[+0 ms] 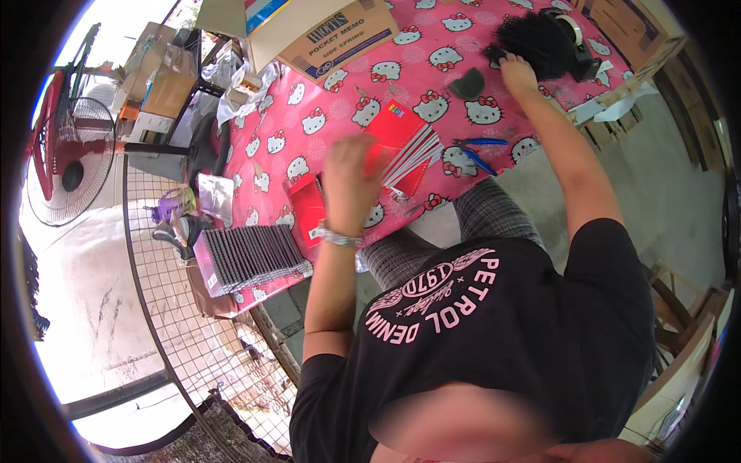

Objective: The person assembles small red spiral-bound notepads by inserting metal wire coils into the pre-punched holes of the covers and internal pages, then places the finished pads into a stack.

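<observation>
My left hand (351,176), smeared by motion, is over the near edge of a fanned pile of red-covered pocket notebooks (397,127); its fingers are too blurred to read. Left of that wrist lies another red notebook (305,202). My right hand (519,75) reaches to the far right, its fingers drawn together at the edge of a heap of thin black strands (532,42), perhaps binding coils. What those fingers pinch cannot be made out. Between the hands lie blue-handled pliers (482,147) and a dark green half-round piece (468,83).
A pink patterned cloth (444,58) covers the table. An open cardboard box (340,38) stands at the back, and a tape dispenser (580,54) beside the black heap. Stacked notebooks with dark bindings (251,258) occupy the left corner. A fan (71,170) stands farther left.
</observation>
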The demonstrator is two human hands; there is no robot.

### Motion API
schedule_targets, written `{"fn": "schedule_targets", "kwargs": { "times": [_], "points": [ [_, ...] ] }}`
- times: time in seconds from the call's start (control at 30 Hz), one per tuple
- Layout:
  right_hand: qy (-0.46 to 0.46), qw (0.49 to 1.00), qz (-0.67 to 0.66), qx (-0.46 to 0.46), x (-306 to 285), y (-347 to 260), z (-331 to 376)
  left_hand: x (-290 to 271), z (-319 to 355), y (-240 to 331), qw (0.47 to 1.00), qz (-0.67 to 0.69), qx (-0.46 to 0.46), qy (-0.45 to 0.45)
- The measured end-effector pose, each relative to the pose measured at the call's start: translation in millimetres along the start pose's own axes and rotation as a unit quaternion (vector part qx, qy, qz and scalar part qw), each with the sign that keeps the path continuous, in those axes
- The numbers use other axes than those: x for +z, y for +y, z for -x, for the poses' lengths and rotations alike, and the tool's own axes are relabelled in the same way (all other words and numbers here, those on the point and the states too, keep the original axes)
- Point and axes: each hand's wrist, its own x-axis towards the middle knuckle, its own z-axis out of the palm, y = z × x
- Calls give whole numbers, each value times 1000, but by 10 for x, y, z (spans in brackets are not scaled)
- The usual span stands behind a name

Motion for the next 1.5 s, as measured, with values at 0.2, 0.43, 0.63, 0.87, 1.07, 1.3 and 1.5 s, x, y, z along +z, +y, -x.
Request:
{"fn": "schedule_targets", "kwargs": {
  "times": [0.2,0.43,0.63,0.87,1.07,1.3,1.5],
  "points": [
    [53,985,-154,56,-479,-114,-135,400,1,267,985,-160,37,-57],
    [109,914,-386,-64,-1413,-697,245,210,69,181,991,-95,55,-76],
    [-5,833,-542,-110,-1886,-1194,564,267,113,203,983,-152,76,-64],
    [2,800,-570,-186,-2156,-1222,610,-52,-113,-79,984,85,-65,-141],
    [1,796,-565,-220,-2140,-1379,590,-36,-309,-92,997,-75,15,-34],
    [79,779,-588,-205,-2121,-1526,585,168,-338,-5,991,-133,21,25],
    [130,800,-545,-216,-2179,-1481,641,154,-339,91,992,-124,32,4]
  ]
}}
